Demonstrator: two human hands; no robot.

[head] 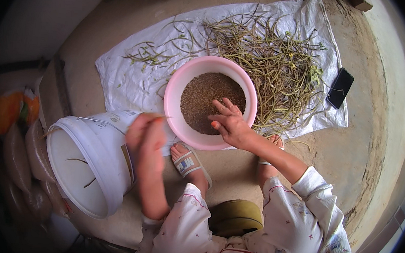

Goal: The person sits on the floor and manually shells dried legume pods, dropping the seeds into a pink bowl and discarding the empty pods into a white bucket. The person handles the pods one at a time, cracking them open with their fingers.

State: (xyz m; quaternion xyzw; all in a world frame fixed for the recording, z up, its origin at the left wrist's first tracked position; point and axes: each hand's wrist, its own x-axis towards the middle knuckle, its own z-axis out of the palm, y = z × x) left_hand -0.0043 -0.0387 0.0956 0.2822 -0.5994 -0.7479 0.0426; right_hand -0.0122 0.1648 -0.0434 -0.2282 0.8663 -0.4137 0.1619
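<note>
A pink-rimmed basin [168,123] stands before me, its bottom covered by small brown seeds or beans [205,98]. Above the seeds is my right hand [230,123], fingers apart and nothing seen in them; whether the fingertips touch the seeds is not plain. Motion blurs my left hand [147,134], which is between the basin and a tipped white plastic bucket [111,176]. From its curled fingers a thin, pale pod [167,117] seems to stick out. A heap of long, slender bean pods [280,68] lies behind and right of the basin.
Under the heap and basin spreads a white woven plastic sheet [123,80]. A black smartphone [340,88] lies at its right edge. Thin dry pieces [90,182] are inside the bucket. Filled bags [17,157] sit at left. My sandalled feet [188,161] flank the basin's near side.
</note>
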